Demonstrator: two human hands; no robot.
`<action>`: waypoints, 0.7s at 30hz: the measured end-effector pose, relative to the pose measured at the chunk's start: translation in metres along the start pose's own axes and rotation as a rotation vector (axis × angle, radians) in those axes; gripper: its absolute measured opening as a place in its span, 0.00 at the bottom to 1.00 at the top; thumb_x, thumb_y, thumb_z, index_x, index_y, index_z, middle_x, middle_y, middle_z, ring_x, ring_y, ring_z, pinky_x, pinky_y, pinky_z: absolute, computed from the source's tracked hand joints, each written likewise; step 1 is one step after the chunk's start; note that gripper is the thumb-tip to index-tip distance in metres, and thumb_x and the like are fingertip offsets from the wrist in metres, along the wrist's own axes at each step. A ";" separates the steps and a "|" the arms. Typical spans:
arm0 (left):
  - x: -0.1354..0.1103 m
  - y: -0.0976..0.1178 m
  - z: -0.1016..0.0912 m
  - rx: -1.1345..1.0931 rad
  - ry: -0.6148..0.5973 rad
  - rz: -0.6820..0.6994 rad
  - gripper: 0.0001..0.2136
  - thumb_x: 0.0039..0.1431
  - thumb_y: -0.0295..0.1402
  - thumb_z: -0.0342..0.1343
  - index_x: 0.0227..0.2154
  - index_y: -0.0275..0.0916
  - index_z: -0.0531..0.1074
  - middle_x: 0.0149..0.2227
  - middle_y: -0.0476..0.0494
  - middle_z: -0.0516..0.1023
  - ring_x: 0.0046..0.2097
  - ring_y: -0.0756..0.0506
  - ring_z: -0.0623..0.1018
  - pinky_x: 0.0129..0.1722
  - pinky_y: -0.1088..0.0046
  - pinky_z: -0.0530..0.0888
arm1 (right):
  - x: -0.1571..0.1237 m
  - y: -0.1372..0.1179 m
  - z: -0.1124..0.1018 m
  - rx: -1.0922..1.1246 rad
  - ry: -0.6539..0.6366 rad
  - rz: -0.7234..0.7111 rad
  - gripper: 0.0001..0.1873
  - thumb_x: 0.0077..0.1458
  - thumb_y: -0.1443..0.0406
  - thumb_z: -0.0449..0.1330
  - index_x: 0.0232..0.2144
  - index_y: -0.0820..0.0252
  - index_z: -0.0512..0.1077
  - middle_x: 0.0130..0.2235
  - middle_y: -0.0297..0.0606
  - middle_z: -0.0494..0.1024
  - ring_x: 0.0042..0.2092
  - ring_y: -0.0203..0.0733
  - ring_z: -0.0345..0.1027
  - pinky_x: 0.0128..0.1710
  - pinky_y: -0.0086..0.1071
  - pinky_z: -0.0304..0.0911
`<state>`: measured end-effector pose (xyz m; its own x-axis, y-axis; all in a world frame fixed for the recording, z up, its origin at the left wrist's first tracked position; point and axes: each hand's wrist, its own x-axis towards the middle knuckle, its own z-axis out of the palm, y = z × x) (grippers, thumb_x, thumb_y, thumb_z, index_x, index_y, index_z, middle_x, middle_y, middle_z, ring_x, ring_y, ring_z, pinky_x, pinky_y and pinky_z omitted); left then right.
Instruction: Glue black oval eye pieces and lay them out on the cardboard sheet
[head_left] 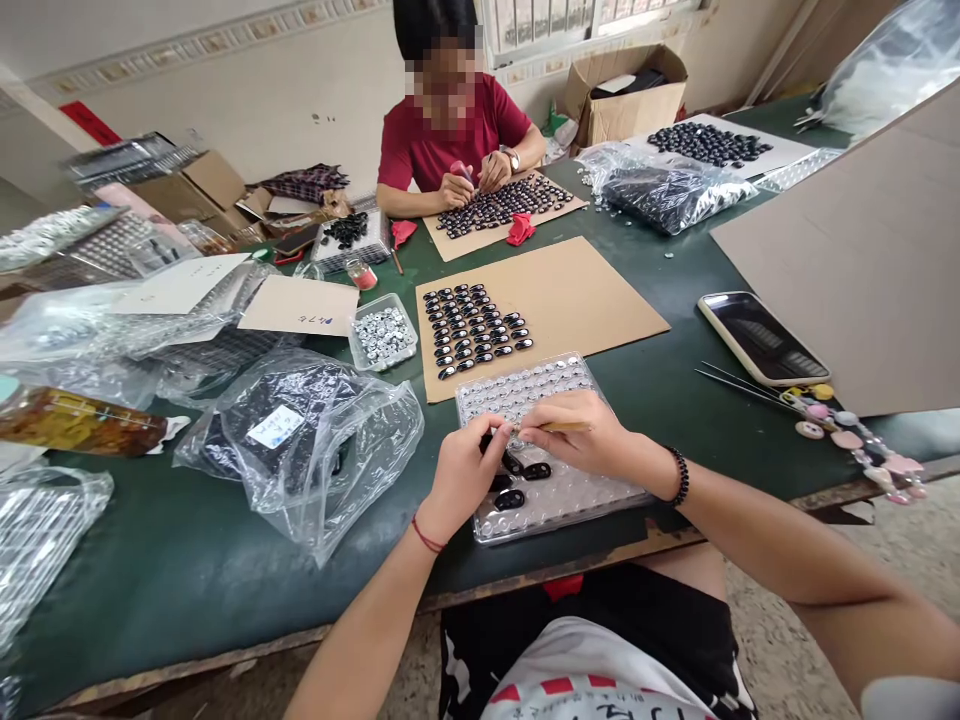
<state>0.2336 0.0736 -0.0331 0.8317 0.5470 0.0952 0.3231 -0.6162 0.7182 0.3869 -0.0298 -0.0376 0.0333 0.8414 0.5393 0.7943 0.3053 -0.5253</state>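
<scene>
My left hand (459, 478) is closed in a pinch on a small glossy black oval piece (486, 441), mostly covered by the fingers. In my right hand (592, 432) is a thin wooden stick (568, 427), its tip meeting the left fingertips. Both hands are above a clear plastic tray (570, 512) with rows of round bumps. A few loose black oval pieces (510, 499) lie on it beneath the hands. Beyond the tray, rows of black pieces with pale shiny spots (472, 330) sit on a brown cardboard sheet (592, 290).
Left of the cardboard stand a tub of small silvery parts (382, 335) and a plastic bag of black pieces (300, 425). A phone (761, 335) and tweezers (739, 383) lie at right. Across the green table (375, 520), another person (450, 140) works over a black-studded board.
</scene>
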 end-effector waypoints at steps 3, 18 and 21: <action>0.003 -0.001 -0.003 -0.076 0.033 -0.069 0.11 0.59 0.39 0.46 0.28 0.38 0.68 0.24 0.51 0.70 0.25 0.51 0.68 0.27 0.77 0.62 | -0.001 0.000 -0.001 0.012 0.041 -0.004 0.12 0.58 0.61 0.51 0.28 0.60 0.70 0.22 0.34 0.72 0.24 0.33 0.63 0.26 0.26 0.54; 0.006 -0.004 -0.009 -0.417 0.132 -0.222 0.12 0.55 0.41 0.51 0.31 0.36 0.69 0.19 0.54 0.62 0.20 0.54 0.61 0.20 0.79 0.59 | -0.001 0.001 -0.004 0.052 0.204 0.065 0.09 0.57 0.63 0.53 0.28 0.60 0.70 0.24 0.34 0.74 0.25 0.32 0.65 0.25 0.25 0.57; 0.002 0.001 -0.006 -0.417 0.022 -0.201 0.16 0.54 0.40 0.52 0.42 0.37 0.70 0.19 0.54 0.63 0.19 0.54 0.62 0.20 0.79 0.60 | -0.002 0.000 -0.005 0.152 0.215 0.076 0.08 0.57 0.64 0.53 0.29 0.60 0.70 0.25 0.34 0.74 0.25 0.32 0.66 0.25 0.24 0.59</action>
<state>0.2334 0.0776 -0.0282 0.7600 0.6470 -0.0625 0.2634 -0.2186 0.9396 0.3902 -0.0337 -0.0351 0.2303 0.7556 0.6133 0.6850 0.3218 -0.6536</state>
